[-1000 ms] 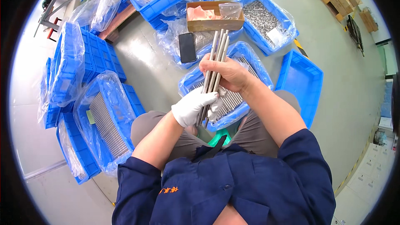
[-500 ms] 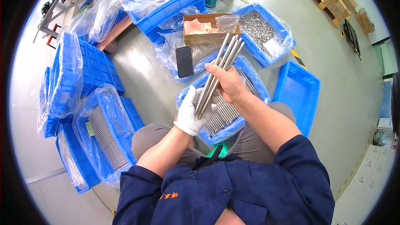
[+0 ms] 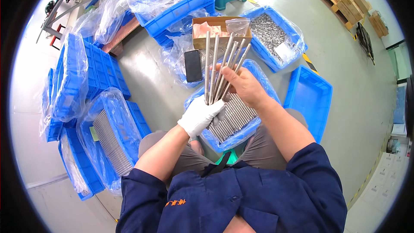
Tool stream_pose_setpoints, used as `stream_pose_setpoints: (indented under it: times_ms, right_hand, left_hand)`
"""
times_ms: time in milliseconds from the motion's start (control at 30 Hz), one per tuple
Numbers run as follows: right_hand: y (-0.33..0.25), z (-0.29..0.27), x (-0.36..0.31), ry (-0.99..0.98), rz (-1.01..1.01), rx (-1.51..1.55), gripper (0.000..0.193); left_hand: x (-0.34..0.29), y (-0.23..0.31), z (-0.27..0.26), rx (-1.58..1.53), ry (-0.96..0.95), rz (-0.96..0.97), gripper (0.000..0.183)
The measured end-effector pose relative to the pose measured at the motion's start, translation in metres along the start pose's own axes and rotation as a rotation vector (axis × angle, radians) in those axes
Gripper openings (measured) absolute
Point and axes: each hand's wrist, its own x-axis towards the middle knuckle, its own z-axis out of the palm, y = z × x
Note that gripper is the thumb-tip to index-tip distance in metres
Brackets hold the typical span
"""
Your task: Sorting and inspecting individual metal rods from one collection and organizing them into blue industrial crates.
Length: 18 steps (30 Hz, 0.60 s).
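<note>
I have slim silver metal rods (image 3: 213,77) fanned toward the far side, near ends clamped in the white-gloved left hand (image 3: 202,114), bare right hand (image 3: 245,85) gripping midway from the right.

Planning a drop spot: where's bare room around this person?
Bare floor between the left crate stack and the smartphone; also right of the empty blue crate, whose inside is free too. Crowded: ahead, around the cardboard box and small-parts crate, and over the rod crate, where left hand grips metal rods, right hand touching them.
</note>
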Motion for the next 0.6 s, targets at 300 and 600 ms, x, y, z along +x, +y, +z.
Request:
stream_pose_setpoints:
  times_ms: [300,600]
  right_hand:
    - [-0.015,-0.008,0.002,0.096,0.182,0.115,0.022]
    - [-0.019,-0.021,-0.007,0.26,-0.249,-0.181,0.019]
  left_hand:
    - [0.001,-0.012,-0.007,-0.077,0.072,0.086,0.023]
    - [0.019,-0.029,-0.014,0.043,0.434,0.389,0.021]
